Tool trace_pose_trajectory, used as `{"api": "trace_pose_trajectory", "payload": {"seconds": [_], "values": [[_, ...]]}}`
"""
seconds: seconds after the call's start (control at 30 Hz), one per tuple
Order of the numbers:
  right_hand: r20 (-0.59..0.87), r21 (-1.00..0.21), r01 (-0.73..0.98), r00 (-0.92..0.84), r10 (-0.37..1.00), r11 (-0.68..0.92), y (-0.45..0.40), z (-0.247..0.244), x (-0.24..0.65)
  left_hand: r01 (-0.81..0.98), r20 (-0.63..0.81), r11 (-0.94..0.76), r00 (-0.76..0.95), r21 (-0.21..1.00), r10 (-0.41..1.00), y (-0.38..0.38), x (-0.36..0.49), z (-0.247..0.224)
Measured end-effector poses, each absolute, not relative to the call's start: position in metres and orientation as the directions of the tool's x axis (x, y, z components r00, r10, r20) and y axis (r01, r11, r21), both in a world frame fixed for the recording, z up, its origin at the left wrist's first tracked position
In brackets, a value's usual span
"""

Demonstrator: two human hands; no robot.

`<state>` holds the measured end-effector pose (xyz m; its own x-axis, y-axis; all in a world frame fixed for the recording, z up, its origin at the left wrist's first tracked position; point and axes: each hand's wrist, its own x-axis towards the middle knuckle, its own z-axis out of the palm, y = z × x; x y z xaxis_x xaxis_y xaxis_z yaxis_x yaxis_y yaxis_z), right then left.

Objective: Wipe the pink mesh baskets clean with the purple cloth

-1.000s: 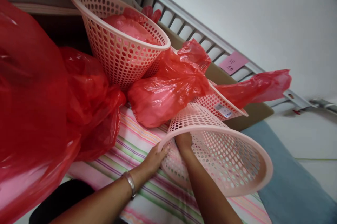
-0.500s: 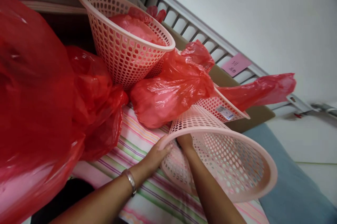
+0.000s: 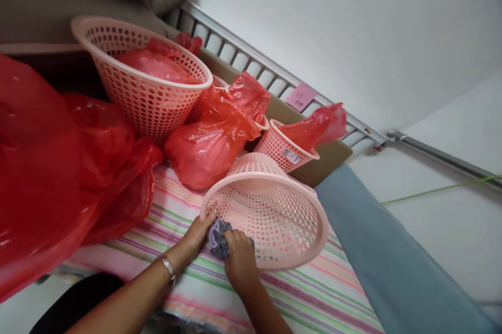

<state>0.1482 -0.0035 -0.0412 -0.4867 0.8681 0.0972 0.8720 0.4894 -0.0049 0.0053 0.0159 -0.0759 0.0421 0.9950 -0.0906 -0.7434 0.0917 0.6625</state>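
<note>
A pale pink perforated plastic basket (image 3: 270, 214) lies on its side, its wide mouth facing me. My left hand (image 3: 199, 233) grips the left part of its rim, thumb near the edge and some fingers hidden behind it. In front of the mouth, my right hand (image 3: 241, 258) is closed around a crumpled grey and purple cloth (image 3: 219, 237) at the lower left of the rim. Just behind the basket sits a knotted red plastic bag (image 3: 200, 153) with something pinkish inside.
A larger pink basket (image 3: 145, 109) holding red bags stands at the back left. Big red bags (image 3: 39, 177) fill the left side. A smaller labelled basket (image 3: 282, 148) stands behind, near the railing (image 3: 266, 67). Striped cloth (image 3: 172, 214) covers the surface; blue-grey fabric (image 3: 372, 240) hangs right.
My right hand has come out of the basket's inside to its rim, and the cloth now shows in it. The basket's mouth has turned more towards me. The camera view has shifted.
</note>
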Motion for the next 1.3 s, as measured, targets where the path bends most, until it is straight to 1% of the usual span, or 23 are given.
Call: {"api": "trace_pose_trajectory", "payload": {"seconds": [0.1,0.17,0.4,0.53,0.67,0.73,0.8,0.93,1.03,1.1,1.17,1.27,1.3], "values": [[0.07,-0.018,0.876,-0.48,0.874,0.482,-0.013,-0.035,0.154,-0.77,-0.041,0.085,0.077,0.632,0.996,0.003,0.007,-0.074],[0.058,-0.038,0.878,-0.475,0.878,0.477,-0.019,-0.033,0.158,-0.765,-0.04,0.083,0.075,0.639,0.996,-0.006,0.008,-0.072],[0.06,-0.117,0.855,-0.502,0.863,0.505,-0.044,-0.03,0.175,-0.722,-0.091,0.048,-0.021,0.69,0.996,-0.026,0.016,-0.077],[0.063,-0.164,0.847,-0.502,0.863,0.505,-0.054,-0.03,0.183,-0.698,-0.145,0.062,-0.06,0.714,0.988,-0.031,0.021,-0.078],[0.089,-0.237,0.842,-0.478,0.874,0.485,-0.064,-0.027,0.191,-0.643,-0.18,0.082,-0.087,0.761,0.98,-0.041,0.027,-0.076],[0.092,-0.286,0.844,-0.447,0.89,0.453,-0.068,-0.027,0.197,-0.603,-0.241,0.131,-0.105,0.787,0.965,-0.048,0.028,-0.07],[0.111,-0.355,0.838,-0.403,0.909,0.415,-0.07,-0.029,0.205,-0.556,-0.26,0.156,-0.113,0.816,0.959,-0.053,0.025,-0.06],[0.202,-0.518,0.794,-0.248,0.947,0.318,-0.066,-0.035,0.221,-0.425,-0.153,0.078,-0.144,0.902,0.978,-0.055,0.015,-0.031],[0.286,-0.581,0.772,-0.105,0.952,0.26,-0.06,-0.026,0.232,-0.326,-0.161,0.111,-0.132,0.939,0.978,-0.056,0.018,-0.02],[0.31,-0.572,0.79,-0.04,0.95,0.22,-0.056,-0.014,0.24,-0.277,-0.171,0.134,-0.112,0.951,0.979,-0.062,0.028,-0.025],[0.298,-0.514,0.847,0.029,0.954,0.134,-0.053,0.0,0.25,-0.239,-0.15,0.127,-0.083,0.963,0.985,-0.073,0.044,-0.035],[0.216,-0.407,0.912,0.142,0.966,-0.043,-0.05,0.008,0.264,-0.172,-0.111,0.097,-0.071,0.98,0.991,-0.095,0.067,-0.049],[0.159,-0.4,0.912,0.162,0.974,-0.087,-0.05,0.006,0.266,-0.165,-0.06,0.046,-0.077,0.985,0.995,-0.101,0.074,-0.05]]}}
